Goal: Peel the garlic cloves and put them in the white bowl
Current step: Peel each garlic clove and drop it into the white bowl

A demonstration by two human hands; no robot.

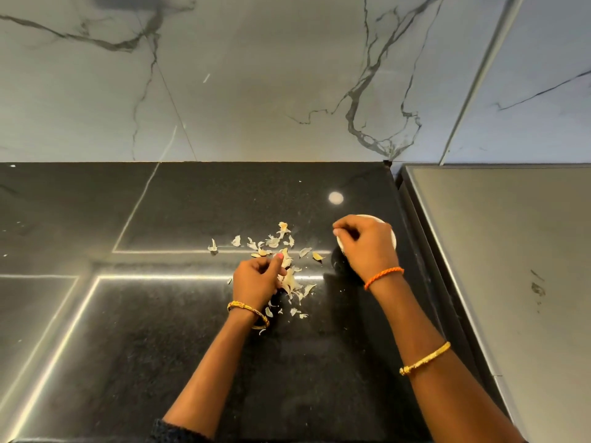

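My right hand [367,244] hovers over the white bowl [394,235], covering most of it; only its rim shows. Its fingers are curled, and whether they hold a clove is hidden. My left hand [256,279] rests on the black counter [160,330] with fingers curled around a pale garlic piece [289,279] that sticks out to the right of the hand. Loose papery garlic skins [271,243] lie scattered between and around both hands. The bowl's contents cannot be seen.
A grey marble-patterned wall [256,91] rises behind the counter. A grey steel surface [511,266] borders the counter on the right, close to the bowl. Bright light strips reflect on the counter at the left.
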